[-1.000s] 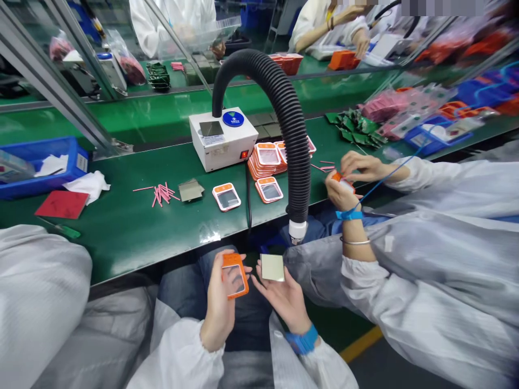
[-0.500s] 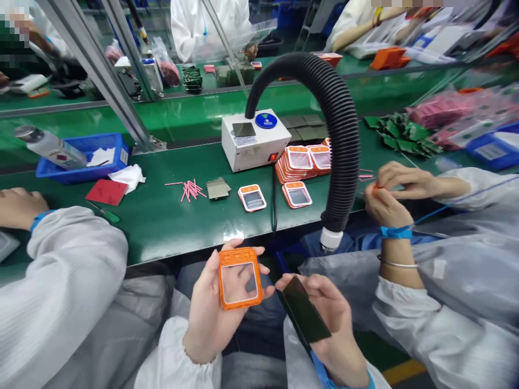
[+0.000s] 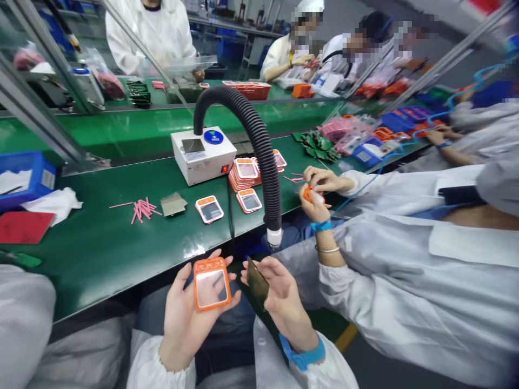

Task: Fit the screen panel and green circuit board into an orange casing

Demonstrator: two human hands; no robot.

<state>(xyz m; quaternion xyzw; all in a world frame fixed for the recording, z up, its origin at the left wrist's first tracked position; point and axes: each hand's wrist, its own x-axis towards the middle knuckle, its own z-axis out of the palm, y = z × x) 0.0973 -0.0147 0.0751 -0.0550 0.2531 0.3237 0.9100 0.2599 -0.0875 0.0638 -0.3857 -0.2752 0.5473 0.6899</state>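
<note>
On my left palm rests an orange plastic frame with a clear window, and the fingers of my left hand curl around its edges. My right hand pinches a thin dark rectangular panel by its edges, a short distance right of the frame. The panel is tilted, its face partly turned away from me. Over my right hand hangs the white nozzle of a black corrugated hose. Both hands are in front of the green bench.
A white box carries the hose. Around it lie stacked orange-and-white frames, two nearer framed windows, greyish sheets and pink strips. A co-worker's hands work at right; another sleeve is at left.
The view has swung right, so bench items appear farther left. The dark panel has turned more edge-on in my right hand. Both hands still hold the same things.
</note>
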